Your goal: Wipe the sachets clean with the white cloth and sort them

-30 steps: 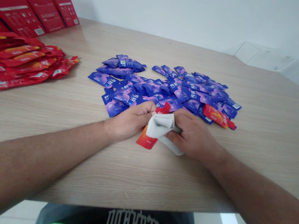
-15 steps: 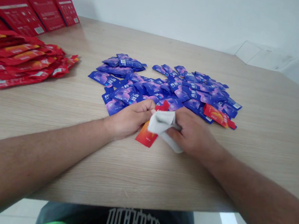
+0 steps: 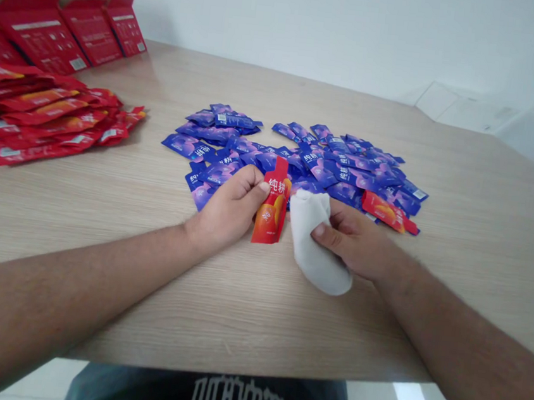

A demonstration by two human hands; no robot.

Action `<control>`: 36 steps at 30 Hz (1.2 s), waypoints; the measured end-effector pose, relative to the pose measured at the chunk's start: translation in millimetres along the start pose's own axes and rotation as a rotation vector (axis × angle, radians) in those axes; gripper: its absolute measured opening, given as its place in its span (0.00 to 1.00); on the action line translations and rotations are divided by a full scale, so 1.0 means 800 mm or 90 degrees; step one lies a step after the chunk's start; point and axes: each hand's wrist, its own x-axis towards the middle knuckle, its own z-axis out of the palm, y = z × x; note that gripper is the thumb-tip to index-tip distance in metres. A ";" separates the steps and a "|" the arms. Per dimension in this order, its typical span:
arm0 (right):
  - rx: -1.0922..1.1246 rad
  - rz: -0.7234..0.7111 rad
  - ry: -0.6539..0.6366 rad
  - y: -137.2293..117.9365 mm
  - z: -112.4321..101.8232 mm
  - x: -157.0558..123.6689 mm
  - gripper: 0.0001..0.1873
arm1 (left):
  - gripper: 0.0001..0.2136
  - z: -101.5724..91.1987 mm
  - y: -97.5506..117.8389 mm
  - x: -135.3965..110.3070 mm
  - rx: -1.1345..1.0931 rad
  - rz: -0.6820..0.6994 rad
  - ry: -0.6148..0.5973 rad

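My left hand [image 3: 232,206] pinches a red and orange sachet [image 3: 273,210] by its left edge, printed side towards me and narrow end up. Just to the right of it, my right hand [image 3: 358,238] is closed on a folded white cloth [image 3: 314,243], thumb on top and fingers behind. Cloth and sachet are close together above the table. Behind both hands lies a spread of blue and purple sachets [image 3: 271,159]. A second red sachet [image 3: 387,211] rests at the right front edge of that spread, beyond my right hand.
At the left, red sachets [image 3: 56,117] are heaped in a thick stack. Red cartons [image 3: 41,30] with raised flaps stand behind them. The wooden table [image 3: 216,322] ends near my body, and a white wall [image 3: 313,33] rises at the back.
The white cloth has moved off the red sachet to the right and now hangs beside it. The sachet is held more upright, its printed front uncovered. The view has tilted slightly.
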 end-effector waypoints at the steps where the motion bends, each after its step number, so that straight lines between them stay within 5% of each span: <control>1: 0.017 -0.010 -0.028 0.003 0.004 0.001 0.26 | 0.11 0.000 -0.001 -0.002 0.044 0.009 -0.021; 7: 0.123 -0.003 -0.052 0.015 0.010 0.002 0.26 | 0.04 0.001 -0.001 -0.009 0.364 0.139 -0.213; 12: 0.195 0.080 0.020 0.021 0.011 0.009 0.27 | 0.08 -0.003 -0.006 -0.003 0.479 0.225 -0.212; 17: 0.233 0.111 0.067 0.025 0.009 0.013 0.28 | 0.16 -0.004 -0.014 0.002 0.353 0.133 -0.098; 22: 0.223 0.087 0.011 0.022 0.007 0.008 0.28 | 0.10 -0.006 -0.022 0.006 0.201 0.052 -0.122; 30: 0.142 0.082 -0.019 0.016 0.012 0.006 0.30 | 0.10 -0.008 -0.002 0.007 0.259 -0.060 -0.190; 36: -0.116 0.029 0.104 0.002 -0.007 0.003 0.30 | 0.11 -0.009 -0.006 0.006 0.235 -0.030 -0.158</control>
